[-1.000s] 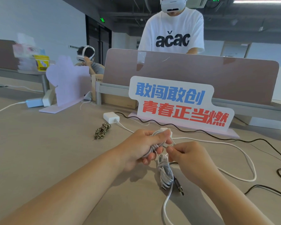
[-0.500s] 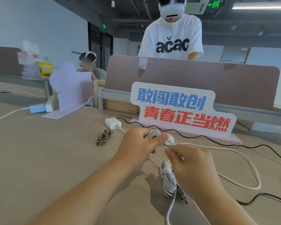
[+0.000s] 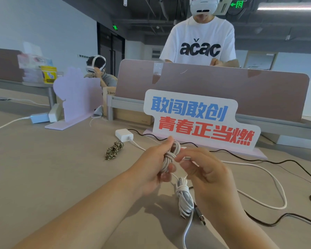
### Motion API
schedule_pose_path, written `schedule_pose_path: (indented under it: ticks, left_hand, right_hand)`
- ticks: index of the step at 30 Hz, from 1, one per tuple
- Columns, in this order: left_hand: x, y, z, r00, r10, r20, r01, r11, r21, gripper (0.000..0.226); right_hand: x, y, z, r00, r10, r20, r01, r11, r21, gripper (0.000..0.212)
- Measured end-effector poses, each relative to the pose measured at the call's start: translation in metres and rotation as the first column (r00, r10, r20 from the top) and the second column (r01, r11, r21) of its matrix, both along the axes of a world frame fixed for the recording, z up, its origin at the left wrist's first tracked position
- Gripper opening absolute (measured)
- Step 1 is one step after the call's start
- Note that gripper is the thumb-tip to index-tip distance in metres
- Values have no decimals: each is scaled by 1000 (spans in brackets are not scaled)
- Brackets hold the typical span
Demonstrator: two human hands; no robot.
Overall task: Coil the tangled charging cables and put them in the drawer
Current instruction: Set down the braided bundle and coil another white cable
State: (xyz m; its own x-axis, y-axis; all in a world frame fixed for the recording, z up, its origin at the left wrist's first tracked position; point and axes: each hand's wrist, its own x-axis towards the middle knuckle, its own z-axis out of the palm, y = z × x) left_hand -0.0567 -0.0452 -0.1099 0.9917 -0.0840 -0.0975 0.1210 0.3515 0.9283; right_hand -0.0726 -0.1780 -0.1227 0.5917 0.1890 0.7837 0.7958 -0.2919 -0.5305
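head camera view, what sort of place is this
Most likely an open-plan office or lab: a long desk with a divider panel, a green exit sign under an exposed ceiling, and another person in a headset beyond it.

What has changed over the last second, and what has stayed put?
The left hand has turned the white coil more upright, turns now wrapped round its middle. The right hand now pinches the cable's plug end beside it. The second white bundle, braided bundle and charger lie as before on the table.
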Motion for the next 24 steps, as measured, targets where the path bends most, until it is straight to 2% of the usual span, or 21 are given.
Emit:
schedule_pose_path:
  ticks: [2,4,6,8,11,13,17,22,24]
  left_hand:
    - [2,2,3,999,14,-35,-18,991,-132,36]
    - [4,5,4,999,31,-37,-37,981,-191,37]
    - [4,5,4,998,62,-15,-64,990,-125,38]
    - [4,1,1,994,106,36,-107,994,13,38]
    - [3,-5,-5,979,124,161,-151,974,167,38]
    - [2,-8,-6,969,106,225,-157,962,224,40]
    - [0,-10,-9,943,78,324,-177,941,290,43]
    - [-1,-15,-16,931,-2,366,-128,935,330,54]
    - [0,-15,-18,933,-32,358,-87,947,309,46]
  right_hand:
    - [-3,0,4,986,56,-159,-43,995,89,23]
    - [-4,2,7,946,132,-297,-69,975,213,30]
    - [-6,4,9,937,138,-321,-68,973,220,34]
    - [-9,6,10,947,86,-309,-41,988,149,33]
    - [-10,6,10,955,-16,-296,53,992,117,33]
    - [-11,6,11,947,-80,-312,129,982,139,25]
    - [-12,6,11,920,-151,-363,216,966,145,9]
    - [-10,6,9,882,-250,-400,303,950,73,22]
    - [-8,4,9,871,-286,-401,333,941,52,22]
